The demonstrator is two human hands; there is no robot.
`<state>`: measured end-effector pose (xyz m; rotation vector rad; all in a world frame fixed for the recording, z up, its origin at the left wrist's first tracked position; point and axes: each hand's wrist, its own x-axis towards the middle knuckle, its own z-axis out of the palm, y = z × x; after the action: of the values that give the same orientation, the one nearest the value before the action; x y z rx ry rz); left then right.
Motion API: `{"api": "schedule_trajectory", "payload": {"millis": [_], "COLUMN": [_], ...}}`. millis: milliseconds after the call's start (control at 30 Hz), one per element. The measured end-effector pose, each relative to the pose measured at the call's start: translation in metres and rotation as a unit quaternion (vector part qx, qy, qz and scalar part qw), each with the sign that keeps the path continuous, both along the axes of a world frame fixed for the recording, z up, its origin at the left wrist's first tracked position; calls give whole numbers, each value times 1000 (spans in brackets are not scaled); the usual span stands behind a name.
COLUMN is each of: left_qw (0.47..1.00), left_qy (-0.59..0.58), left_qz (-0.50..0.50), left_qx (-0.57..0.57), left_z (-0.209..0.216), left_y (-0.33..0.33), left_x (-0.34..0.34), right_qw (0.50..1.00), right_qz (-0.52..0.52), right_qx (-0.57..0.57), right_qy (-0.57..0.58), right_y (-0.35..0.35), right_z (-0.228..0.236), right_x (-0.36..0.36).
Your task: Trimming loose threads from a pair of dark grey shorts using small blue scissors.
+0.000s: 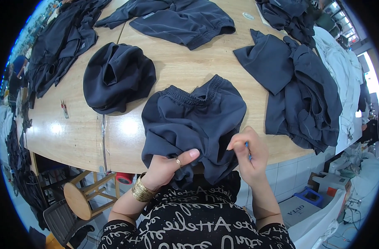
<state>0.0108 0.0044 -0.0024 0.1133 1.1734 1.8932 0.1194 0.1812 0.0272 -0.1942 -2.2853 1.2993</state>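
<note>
Dark navy shorts with a gathered elastic waistband lie at the near table edge, waistband pointing away from me. My left hand, with a gold cuff on its wrist, pinches the near part of the shorts between thumb and fingers. Just right of the cloth, my right hand is curled with thumb and forefinger together. A slim blue tool shows in that hand; its kind is mostly hidden by the fingers. Whether a thread runs from the fingertips to the cloth is too small to tell.
A crumpled dark garment sits left of the shorts. More dark garments lie at the far side, far left and right. A small red-handled tool rests on the table. A wooden stool stands below left.
</note>
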Motion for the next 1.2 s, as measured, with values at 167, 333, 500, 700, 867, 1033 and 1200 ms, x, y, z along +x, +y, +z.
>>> {"api": "schedule_trajectory", "payload": {"millis": [167, 333, 500, 700, 867, 1033, 1200], "left_qw": [993, 977, 944, 936, 948, 969, 985], "left_qy": [102, 199, 318, 341, 302, 234, 133], "left_qz": [-37, -37, -50, -24, -22, 12, 89], "left_qx": [-52, -61, -78, -83, -98, -82, -66], "left_z": [3, 8, 6, 4, 7, 3, 1], "left_y": [3, 5, 6, 5, 5, 7, 3], "left_x": [-1, 2, 0, 2, 1, 0, -10], "right_qw": [999, 998, 997, 985, 983, 953, 945], "right_qz": [-32, 17, 25, -44, -38, -35, -124], "right_qx": [4, 49, 13, -151, -140, -239, -258], "right_qy": [-14, -31, -76, -68, -110, -181, -159], "right_y": [-11, -10, -10, -9, -10, -7, 17], "right_z": [2, -2, 5, -1, 6, -2, -16], "right_x": [-3, -4, -4, 6, 5, 3, 14]}}
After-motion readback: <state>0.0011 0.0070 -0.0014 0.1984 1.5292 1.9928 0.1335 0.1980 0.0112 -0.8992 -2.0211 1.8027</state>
